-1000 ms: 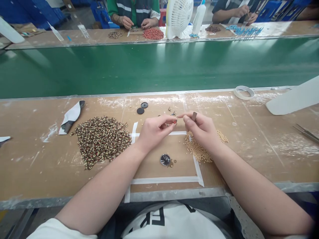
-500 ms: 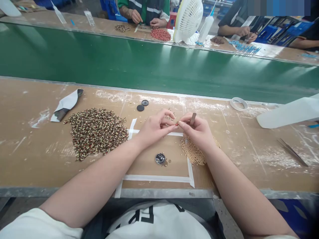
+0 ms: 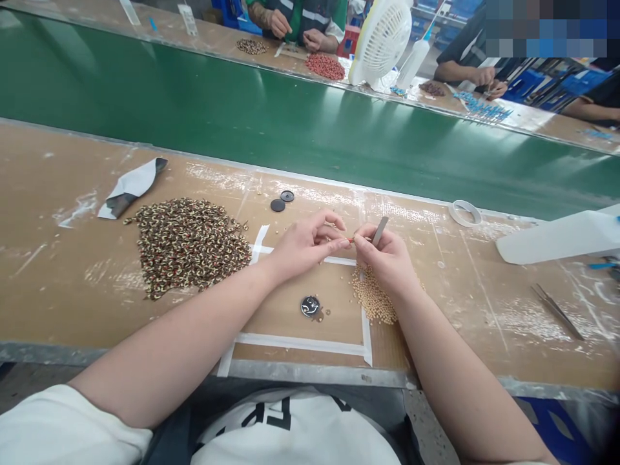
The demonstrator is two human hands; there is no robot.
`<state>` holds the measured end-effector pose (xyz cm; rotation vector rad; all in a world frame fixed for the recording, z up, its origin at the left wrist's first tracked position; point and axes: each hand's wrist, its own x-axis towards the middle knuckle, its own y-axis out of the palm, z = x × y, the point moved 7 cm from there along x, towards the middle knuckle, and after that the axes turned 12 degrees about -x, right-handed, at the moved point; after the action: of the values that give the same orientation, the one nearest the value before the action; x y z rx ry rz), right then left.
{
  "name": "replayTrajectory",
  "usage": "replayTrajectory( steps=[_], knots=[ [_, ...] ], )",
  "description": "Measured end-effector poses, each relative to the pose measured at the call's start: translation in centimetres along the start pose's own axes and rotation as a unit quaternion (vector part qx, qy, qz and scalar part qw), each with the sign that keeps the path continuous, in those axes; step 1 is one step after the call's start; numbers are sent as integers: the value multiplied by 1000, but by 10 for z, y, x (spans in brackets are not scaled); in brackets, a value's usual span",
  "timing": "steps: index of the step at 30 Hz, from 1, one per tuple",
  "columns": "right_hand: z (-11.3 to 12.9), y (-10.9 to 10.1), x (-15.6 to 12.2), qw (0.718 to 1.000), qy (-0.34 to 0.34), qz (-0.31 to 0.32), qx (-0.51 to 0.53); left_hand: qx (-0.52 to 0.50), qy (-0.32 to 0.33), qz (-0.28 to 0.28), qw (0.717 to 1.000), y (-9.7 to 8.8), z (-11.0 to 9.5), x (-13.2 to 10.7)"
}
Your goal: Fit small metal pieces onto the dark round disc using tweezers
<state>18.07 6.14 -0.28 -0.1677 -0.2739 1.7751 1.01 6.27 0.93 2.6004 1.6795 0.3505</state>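
Observation:
My left hand (image 3: 305, 244) and my right hand (image 3: 385, 258) meet fingertip to fingertip above the taped rectangle (image 3: 295, 342) on the brown bench. Between the pinching fingers sits a tiny red part (image 3: 349, 239). My right hand also grips a thin flat metal tool (image 3: 380, 230) that sticks up past the fingers. Under my right wrist lies a pile of small tan beads (image 3: 372, 298). A heap of brown, cream and red small parts (image 3: 186, 242) lies to the left of my left hand.
A small round dark metal dish (image 3: 310, 305) sits inside the tape. Two black discs (image 3: 282, 200), a tape roll (image 3: 464, 212), tweezers (image 3: 557, 311) and a white-and-black scrap (image 3: 130, 187) lie around. Beyond runs a green conveyor belt (image 3: 290, 123); other people work behind a white fan (image 3: 380, 39).
The camera has tilted and shifted, so the bench slid in the picture. Both hands stay pinched together at the fingertips; the right hand's fingers have closed in tighter around the small part.

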Motion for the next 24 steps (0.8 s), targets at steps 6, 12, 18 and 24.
replayTrajectory(
  steps=[6,12,18,24],
  knots=[
    [-9,-5,3,999,-5,-22,45,8,11,-7,1000,-2,2,0],
    [22,-2,-4,993,-112,17,-31,25,25,-24,999,-7,5,7],
    [79,16,-50,932,-289,26,-220,62,44,-26,997,-11,6,13],
    [73,42,-114,830,-391,65,-392,66,74,1,995,-8,7,15]
  ],
)
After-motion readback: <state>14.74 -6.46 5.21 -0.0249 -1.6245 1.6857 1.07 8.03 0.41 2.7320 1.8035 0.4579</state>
